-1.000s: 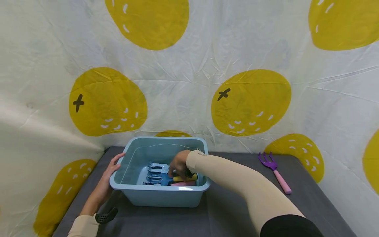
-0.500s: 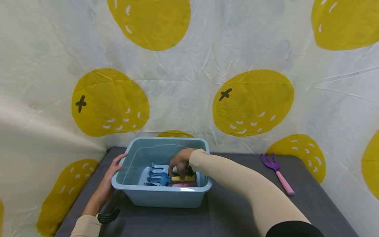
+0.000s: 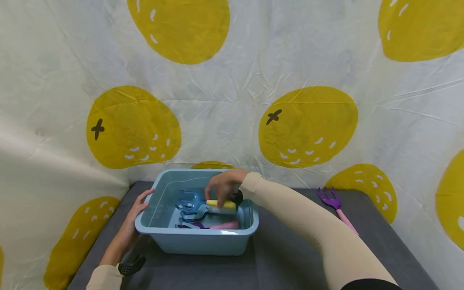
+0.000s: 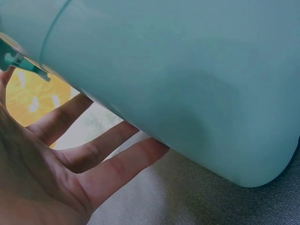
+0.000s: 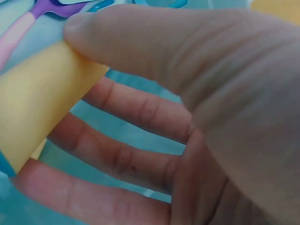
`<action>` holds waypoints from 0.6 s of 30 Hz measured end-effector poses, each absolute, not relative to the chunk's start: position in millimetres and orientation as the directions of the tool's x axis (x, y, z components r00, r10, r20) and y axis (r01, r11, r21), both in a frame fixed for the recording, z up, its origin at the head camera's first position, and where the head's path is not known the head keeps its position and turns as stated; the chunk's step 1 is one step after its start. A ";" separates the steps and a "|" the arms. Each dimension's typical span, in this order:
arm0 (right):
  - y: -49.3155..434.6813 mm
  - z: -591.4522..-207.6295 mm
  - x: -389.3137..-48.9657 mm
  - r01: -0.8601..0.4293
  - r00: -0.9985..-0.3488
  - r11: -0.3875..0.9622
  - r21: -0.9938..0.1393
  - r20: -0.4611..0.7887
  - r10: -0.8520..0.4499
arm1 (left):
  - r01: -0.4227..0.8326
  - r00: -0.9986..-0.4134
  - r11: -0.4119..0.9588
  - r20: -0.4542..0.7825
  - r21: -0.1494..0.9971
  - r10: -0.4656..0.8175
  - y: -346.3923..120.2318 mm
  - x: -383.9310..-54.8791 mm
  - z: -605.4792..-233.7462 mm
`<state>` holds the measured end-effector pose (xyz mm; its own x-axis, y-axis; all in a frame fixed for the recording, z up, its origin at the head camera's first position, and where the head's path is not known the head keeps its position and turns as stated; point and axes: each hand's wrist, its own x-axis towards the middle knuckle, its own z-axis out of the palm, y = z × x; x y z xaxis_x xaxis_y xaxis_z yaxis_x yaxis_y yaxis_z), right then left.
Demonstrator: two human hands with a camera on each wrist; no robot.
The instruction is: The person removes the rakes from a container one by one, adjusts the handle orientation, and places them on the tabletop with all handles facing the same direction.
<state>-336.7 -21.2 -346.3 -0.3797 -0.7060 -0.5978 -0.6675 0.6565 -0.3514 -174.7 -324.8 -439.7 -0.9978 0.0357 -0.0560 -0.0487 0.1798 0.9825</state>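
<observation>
- The person's hands are well apart, both at the light-blue bin.
- The right hand is inside the bin, thumb and fingers pinching the yellow handle of a blue-headed fork.
- That fork lies roughly sideways within the bin, its tines toward the left; whether it touches the tools under it cannot be told.
- The left hand is at the bin's left side, its nearly straight fingers touching the outer wall; the thumb's position is unclear.
- Beside the held fork, toward the near wall, is a blue tool with a pale-blue handle.
- Nearer still, a pink handle with a purple head lies along the near wall.
- The bin stands upright on the dark grey desk.
- Well to the right of the bin, a purple fork with a pink handle lies on the desk, partly covered by the right sleeve.
- Behind hangs a pale cloth with large yellow fruit shapes.
</observation>
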 end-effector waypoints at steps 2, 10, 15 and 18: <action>-16.8 -336.8 -336.5 -0.672 -0.378 0.640 -0.372 -0.571 -0.729 | -0.047 -0.998 0.182 -0.055 0.982 0.034 -324.5 -174.9 -439.6; 12.5 -298.7 -334.2 -0.639 -0.392 0.616 -0.461 -0.493 -0.776 | -0.037 -0.998 0.187 -0.045 0.982 0.034 -322.0 -175.5 -440.5; 37.3 -276.4 -336.2 -0.612 -0.416 0.621 -0.489 -0.469 -0.779 | -0.022 -0.999 0.194 -0.029 0.981 0.032 -322.2 -176.4 -441.6; 53.1 -264.7 -338.3 -0.600 -0.431 0.624 -0.500 -0.455 -0.779 | -0.019 -0.999 0.194 -0.026 0.981 0.033 -321.6 -177.0 -441.9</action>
